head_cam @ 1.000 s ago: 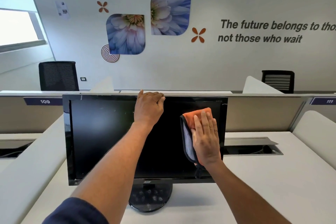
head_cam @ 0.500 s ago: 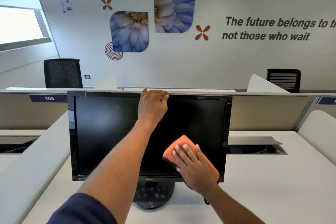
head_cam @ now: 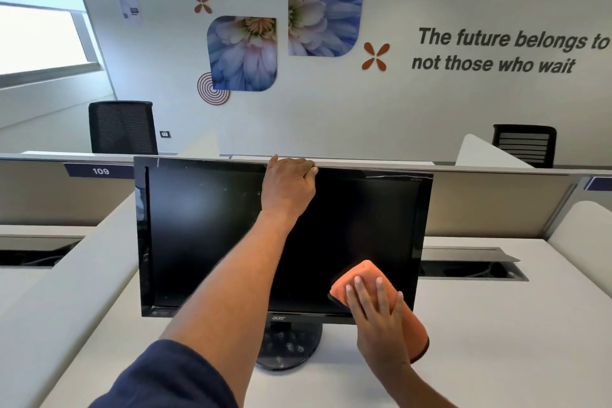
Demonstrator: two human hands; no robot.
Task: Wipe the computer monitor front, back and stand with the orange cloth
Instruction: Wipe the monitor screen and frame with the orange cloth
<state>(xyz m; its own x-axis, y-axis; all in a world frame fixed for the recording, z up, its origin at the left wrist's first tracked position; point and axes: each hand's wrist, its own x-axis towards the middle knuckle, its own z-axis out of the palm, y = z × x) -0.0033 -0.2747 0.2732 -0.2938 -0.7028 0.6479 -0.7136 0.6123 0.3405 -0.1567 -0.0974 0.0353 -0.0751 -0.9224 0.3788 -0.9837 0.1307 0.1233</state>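
Facing the monitor (head_cam: 215,235) on the white desk (head_cam: 496,325), I see a low partition (head_cam: 490,202) directly behind it, an open cable tray (head_cam: 463,262) at 3 o'clock from the screen, a black chair (head_cam: 122,127) at 10 o'clock and a second chair (head_cam: 525,142) at 2 o'clock beyond the partition. My left forearm (head_cam: 231,281) crosses the screen diagonally and hides part of the lower bezel and the stand (head_cam: 288,348). The left hand (head_cam: 288,185) sits at 12 o'clock on the top edge, fingers curled over it, gripping the monitor. The orange cloth (head_cam: 364,275) lies against the screen at 5 o'clock, its lower end hanging past the bezel. The right hand (head_cam: 374,315) presses flat on it, fingers straight and slightly spread, clasping nothing.
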